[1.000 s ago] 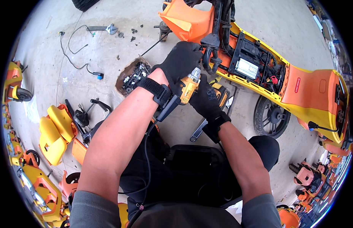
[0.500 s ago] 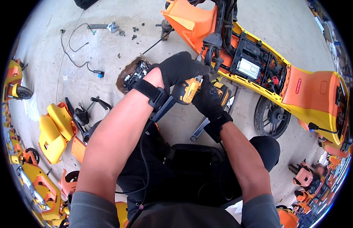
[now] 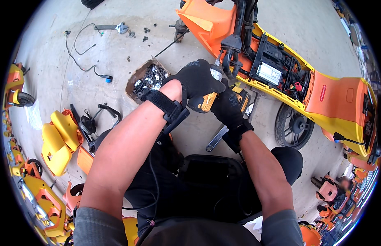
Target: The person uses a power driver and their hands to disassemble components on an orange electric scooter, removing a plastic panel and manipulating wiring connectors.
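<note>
A yellow and black cordless drill (image 3: 207,101) is between my two gloved hands, its nose toward the black fork (image 3: 231,42) of an orange and yellow scooter. My right hand (image 3: 228,107) is closed round its handle, the battery end showing beyond the fingers. Over the top of the tool lies my left hand (image 3: 198,80), fingers curled round the front of the body beside the silver nose (image 3: 216,73). A thin bit reaches up from the nose to the fork's lower end; the exact contact point is too small to make out.
The scooter's open deck (image 3: 269,74) shows wiring inside. A cardboard box (image 3: 132,84) of small hardware stands left of my hands. An adjustable wrench (image 3: 121,28), a cable (image 3: 80,54) and loose nuts lie farther off. A wrench (image 3: 217,138) lies below the drill; yellow panels (image 3: 57,143) lie left.
My left hand has shifted slightly back toward me along the drill, and its wrist has turned. More of the silver nose shows now. The right hand stays round the handle.
</note>
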